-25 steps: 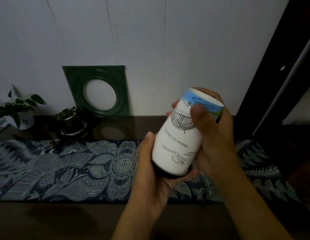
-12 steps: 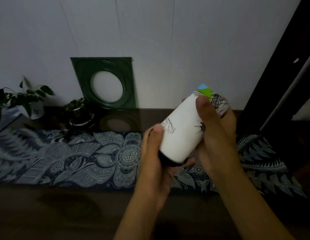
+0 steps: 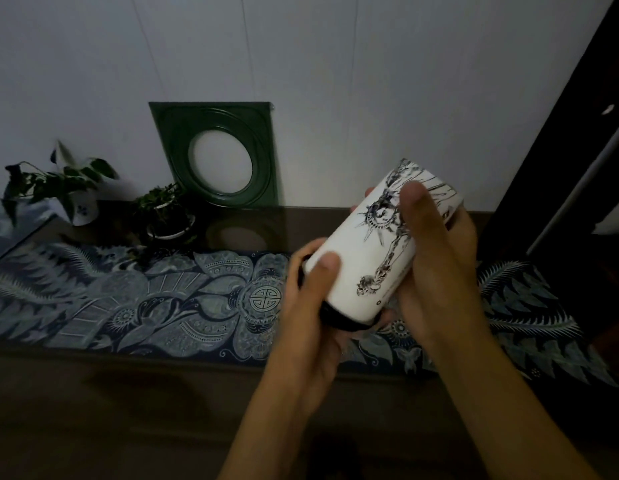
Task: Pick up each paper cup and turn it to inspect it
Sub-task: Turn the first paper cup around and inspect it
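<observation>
A white paper cup [image 3: 363,258] with a black ink drawing on its side and a dark band at its near end is held tilted above the table, its far end pointing up and right. My left hand [image 3: 308,306] grips the near, dark end, thumb on the white side. My right hand [image 3: 436,258] holds the cup from the right, thumb laid across the drawing, fingers hidden behind it.
A blue patterned runner [image 3: 155,299] lies along the dark table [image 3: 128,410]. A green square frame with a round opening [image 3: 220,155] leans on the wall. Two small potted plants [image 3: 166,216] [image 3: 59,188] stand at the back left. A dark door frame [image 3: 560,168] rises at right.
The cup has been turned about its axis in both hands: the text and blue-green patch have rotated away and the ink drawing now faces me. Its far end has tipped further right.
</observation>
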Demonstrator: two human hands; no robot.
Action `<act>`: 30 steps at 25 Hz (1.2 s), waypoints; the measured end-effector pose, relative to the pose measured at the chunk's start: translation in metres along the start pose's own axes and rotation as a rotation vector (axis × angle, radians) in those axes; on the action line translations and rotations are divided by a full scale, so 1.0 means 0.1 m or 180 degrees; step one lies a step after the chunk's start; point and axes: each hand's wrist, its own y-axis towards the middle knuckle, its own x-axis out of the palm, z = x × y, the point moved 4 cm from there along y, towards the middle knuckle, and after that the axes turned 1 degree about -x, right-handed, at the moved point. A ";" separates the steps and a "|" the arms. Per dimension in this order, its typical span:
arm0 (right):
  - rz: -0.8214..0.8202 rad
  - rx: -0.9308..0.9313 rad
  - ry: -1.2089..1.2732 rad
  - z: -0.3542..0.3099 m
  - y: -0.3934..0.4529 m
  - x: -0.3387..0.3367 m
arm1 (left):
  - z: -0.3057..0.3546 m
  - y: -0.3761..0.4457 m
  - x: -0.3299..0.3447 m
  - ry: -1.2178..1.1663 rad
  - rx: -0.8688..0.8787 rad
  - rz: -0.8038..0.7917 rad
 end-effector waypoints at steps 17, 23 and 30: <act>-0.1392 -0.0336 -0.2835 0.70 -0.43 -0.28 | -0.13 -0.01 -0.56 0.0415 -0.0182 0.0942; -0.1071 0.0783 -0.2414 1.23 -0.52 -0.69 | -0.36 -0.12 -1.15 0.0906 -0.0124 0.1050; -0.0511 0.2357 -0.1587 2.11 -0.85 -1.07 | -0.86 -0.34 -1.85 0.1019 -0.0632 0.1827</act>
